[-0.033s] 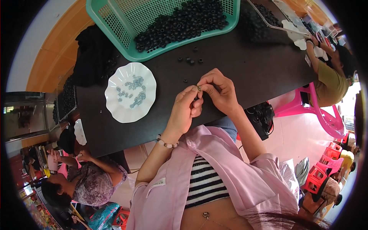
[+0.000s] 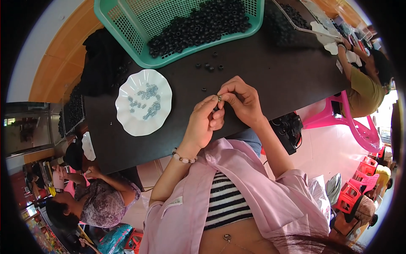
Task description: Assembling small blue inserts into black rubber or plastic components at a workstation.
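Note:
Above the near side of the dark table, my left hand [image 2: 202, 120] and my right hand [image 2: 245, 103] meet fingertip to fingertip. Between both thumbs and forefingers is pinched a tiny brass-coloured piece [image 2: 219, 98], too small to name. Just below it, a dark round bit, apparently a black bead, shows among my left fingers, mostly hidden. A single black bead [image 2: 204, 89] lies on the table just beyond my fingertips. To the left, a white scalloped plate [image 2: 127, 120] holds small clear bluish pieces [image 2: 151, 91].
At the far side a green plastic basket [image 2: 146, 62] holds many black beads [image 2: 198, 29]. Several loose beads [image 2: 209, 67] lie before it. Black cloth [image 2: 99, 63] is at the far left. Other people sit at left and right; a pink chair [image 2: 321, 116] stands at right.

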Demonstrator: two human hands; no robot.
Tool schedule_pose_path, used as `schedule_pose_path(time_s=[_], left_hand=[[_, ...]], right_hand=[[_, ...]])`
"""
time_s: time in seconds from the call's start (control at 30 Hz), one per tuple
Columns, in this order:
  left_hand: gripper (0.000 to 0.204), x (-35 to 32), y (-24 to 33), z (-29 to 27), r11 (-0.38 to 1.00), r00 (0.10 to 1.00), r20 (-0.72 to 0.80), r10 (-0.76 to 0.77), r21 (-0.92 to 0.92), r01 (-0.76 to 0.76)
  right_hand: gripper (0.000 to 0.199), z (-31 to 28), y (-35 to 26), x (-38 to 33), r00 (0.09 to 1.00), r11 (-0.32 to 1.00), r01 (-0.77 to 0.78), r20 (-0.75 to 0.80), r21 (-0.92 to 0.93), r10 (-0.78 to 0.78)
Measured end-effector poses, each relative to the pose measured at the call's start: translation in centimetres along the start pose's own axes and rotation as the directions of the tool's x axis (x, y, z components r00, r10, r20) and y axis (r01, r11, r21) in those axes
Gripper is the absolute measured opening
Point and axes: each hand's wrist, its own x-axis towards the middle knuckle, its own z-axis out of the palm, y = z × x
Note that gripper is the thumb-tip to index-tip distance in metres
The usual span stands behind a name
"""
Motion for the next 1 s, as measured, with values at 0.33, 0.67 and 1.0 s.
schedule_pose_path(time_s=[0.33, 0.67, 1.0], left_hand=[[0.022, 0.4, -0.2, -0.7, 0.895, 0.971, 0.18, -0.16, -0.388, 0.22], [0.028, 0.1, -1.0, 0.8, 0.425, 0.829, 0.05, 0.557, 0.841, -0.336], [0.018, -0.1, -1.1, 1.3, 0.21, 0.762, 0.128, 0.635, 0.921, -0.329]], right_hand=[[0.008, 0.2, -0.2, -0.5, 0.946, 0.904, -0.323, 0.092, 0.282, 0.309], [0.027, -0.6, -0.5, -0.5, 0.919, 0.902, -0.393, 0.088, 0.177, 0.384], [0.02, -0.3, -1.8, -0.9, 0.898, 0.865, -0.435, 0.054, 0.249, 0.436]])
